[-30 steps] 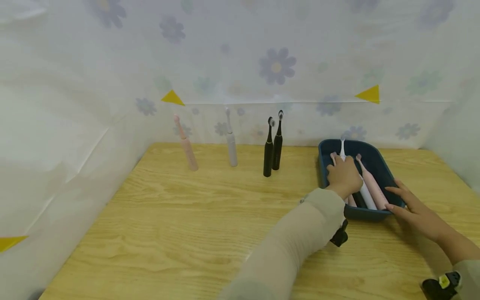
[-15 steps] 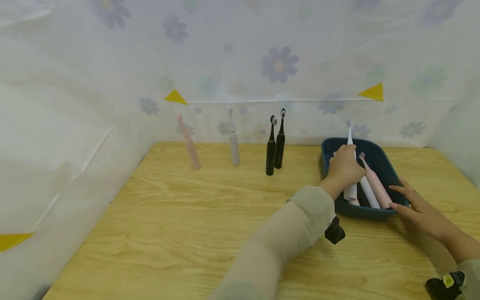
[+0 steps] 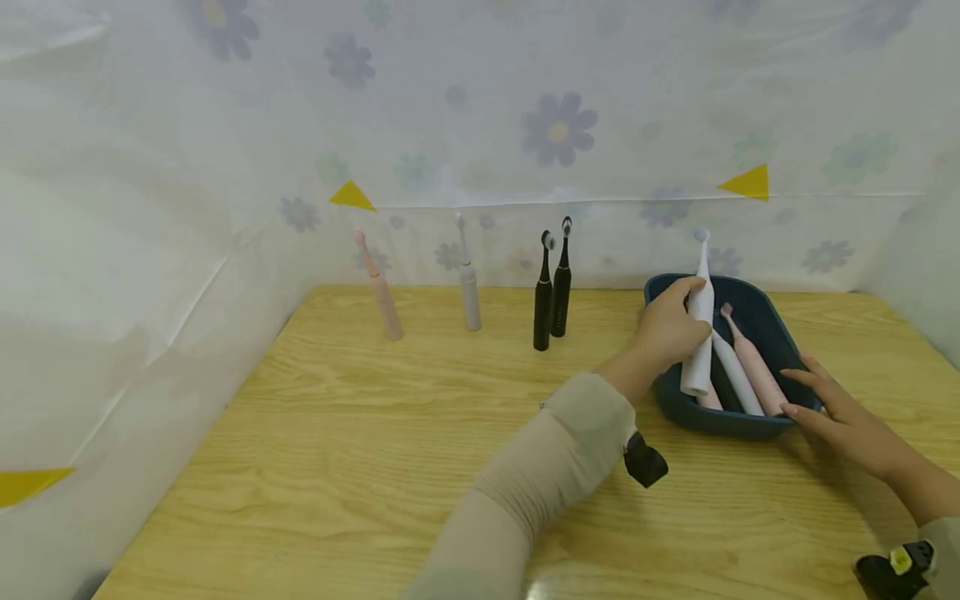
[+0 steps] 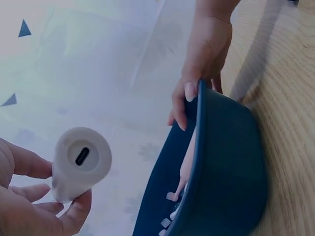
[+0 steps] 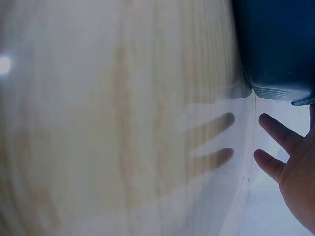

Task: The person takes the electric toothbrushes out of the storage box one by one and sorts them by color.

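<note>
A white electric toothbrush (image 3: 698,321), brush head up, is gripped by my left hand (image 3: 670,321), thumb and fingers around its handle. It tilts slightly over the left side of a dark blue bin (image 3: 750,427); its base with a charging port faces the left wrist view. My right hand (image 3: 843,425) rests at the bin's right front corner, thumb and a finger over the rim, the fingers spread and fairly straight. Inside the bin lie a pink toothbrush (image 3: 757,375), a white toothbrush (image 3: 738,379), a dark handle (image 3: 723,387) and a partly hidden pink handle (image 3: 710,397).
Toward the back of the wooden table (image 3: 360,450) a pink toothbrush (image 3: 384,304), a light grey toothbrush (image 3: 469,296) and two black toothbrushes, one in front (image 3: 542,312) and one behind (image 3: 560,300), stand upright. A flower-patterned sheet (image 3: 480,100) hangs behind the table.
My left hand has lifted the white toothbrush up out of the bin and turned so the handle faces outward. My right hand stays at the bin's corner.
</note>
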Demonstrator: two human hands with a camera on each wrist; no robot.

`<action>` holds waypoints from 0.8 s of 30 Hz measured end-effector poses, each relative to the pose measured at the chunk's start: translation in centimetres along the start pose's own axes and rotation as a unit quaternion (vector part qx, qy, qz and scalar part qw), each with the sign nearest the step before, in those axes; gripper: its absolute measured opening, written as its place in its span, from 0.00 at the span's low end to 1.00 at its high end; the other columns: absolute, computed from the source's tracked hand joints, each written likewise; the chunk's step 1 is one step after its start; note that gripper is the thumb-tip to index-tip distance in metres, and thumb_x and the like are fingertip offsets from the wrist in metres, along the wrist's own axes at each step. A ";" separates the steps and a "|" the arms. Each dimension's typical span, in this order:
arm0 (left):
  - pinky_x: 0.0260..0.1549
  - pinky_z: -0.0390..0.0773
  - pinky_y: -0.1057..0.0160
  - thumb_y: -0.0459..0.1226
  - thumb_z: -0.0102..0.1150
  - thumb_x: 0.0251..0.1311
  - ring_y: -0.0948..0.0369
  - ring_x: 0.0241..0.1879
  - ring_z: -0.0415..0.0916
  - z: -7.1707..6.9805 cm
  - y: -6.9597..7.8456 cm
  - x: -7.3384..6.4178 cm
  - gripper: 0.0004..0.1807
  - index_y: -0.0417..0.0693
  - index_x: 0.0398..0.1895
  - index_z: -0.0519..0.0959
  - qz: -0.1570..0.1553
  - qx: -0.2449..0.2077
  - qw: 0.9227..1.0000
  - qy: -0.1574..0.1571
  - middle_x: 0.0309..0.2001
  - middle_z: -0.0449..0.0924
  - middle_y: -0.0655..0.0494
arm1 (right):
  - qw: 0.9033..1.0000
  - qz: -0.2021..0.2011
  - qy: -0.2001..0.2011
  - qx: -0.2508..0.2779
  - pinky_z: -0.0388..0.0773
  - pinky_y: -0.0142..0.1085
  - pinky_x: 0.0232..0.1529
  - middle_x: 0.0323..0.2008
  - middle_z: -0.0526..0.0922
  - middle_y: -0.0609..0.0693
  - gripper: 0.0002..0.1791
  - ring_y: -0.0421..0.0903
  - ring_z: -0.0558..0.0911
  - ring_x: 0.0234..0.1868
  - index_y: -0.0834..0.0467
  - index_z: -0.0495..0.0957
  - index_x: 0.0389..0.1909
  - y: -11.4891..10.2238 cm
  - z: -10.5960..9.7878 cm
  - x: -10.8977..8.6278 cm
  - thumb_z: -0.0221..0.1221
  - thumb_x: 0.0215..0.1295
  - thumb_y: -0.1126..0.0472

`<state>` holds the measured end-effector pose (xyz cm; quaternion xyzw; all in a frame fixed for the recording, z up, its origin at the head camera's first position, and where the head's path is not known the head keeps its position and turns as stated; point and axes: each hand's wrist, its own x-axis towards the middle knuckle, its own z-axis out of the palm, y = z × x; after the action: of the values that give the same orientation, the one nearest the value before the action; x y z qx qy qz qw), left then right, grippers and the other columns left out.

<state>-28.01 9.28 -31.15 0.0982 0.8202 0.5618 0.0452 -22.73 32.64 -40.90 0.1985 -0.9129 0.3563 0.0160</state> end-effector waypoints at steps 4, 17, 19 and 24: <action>0.23 0.73 0.65 0.28 0.54 0.51 0.65 0.38 0.70 -0.7 0.2 -0.5 0.30 0.67 0.55 0.65 -0.006 -0.035 0.999 -0.015 0.52 0.66 0.66 | 1.000 0.003 0.001 -0.003 0.34 0.69 0.43 0.64 0.22 0.52 0.30 0.55 0.25 0.60 0.71 0.42 0.62 0.0 0.0 0.0 0.43 0.65 0.63; 0.36 0.73 0.63 0.23 0.51 0.52 0.62 0.47 0.67 -2.9 -0.1 -1.4 0.31 0.63 0.56 0.65 0.006 -0.219 0.972 -0.088 0.55 0.62 0.64 | 1.000 0.001 0.004 0.007 0.31 0.68 0.43 0.63 0.21 0.54 0.30 0.50 0.22 0.60 0.72 0.41 0.61 0.1 0.0 0.1 0.43 0.65 0.64; 0.36 0.73 0.63 0.22 0.51 0.52 0.63 0.45 0.68 -3.4 -0.3 -1.6 0.31 0.62 0.56 0.65 0.007 -0.245 0.965 -0.097 0.53 0.64 0.63 | 1.000 0.001 0.004 0.007 0.31 0.69 0.43 0.63 0.22 0.54 0.30 0.50 0.23 0.60 0.72 0.41 0.61 0.1 0.0 0.2 0.43 0.65 0.64; 0.36 0.72 0.63 0.21 0.50 0.52 0.64 0.41 0.69 -4.6 -0.8 -2.2 0.32 0.61 0.57 0.65 0.022 -0.299 0.947 -0.117 0.50 0.66 0.63 | 1.000 0.001 0.004 0.004 0.34 0.69 0.42 0.63 0.22 0.54 0.30 0.52 0.23 0.60 0.73 0.42 0.61 0.2 0.1 0.2 0.43 0.65 0.64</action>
<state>-26.80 4.35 -30.34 0.1637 0.6009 0.7668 0.1556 -23.00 32.60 -41.10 0.1962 -0.9115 0.3611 0.0186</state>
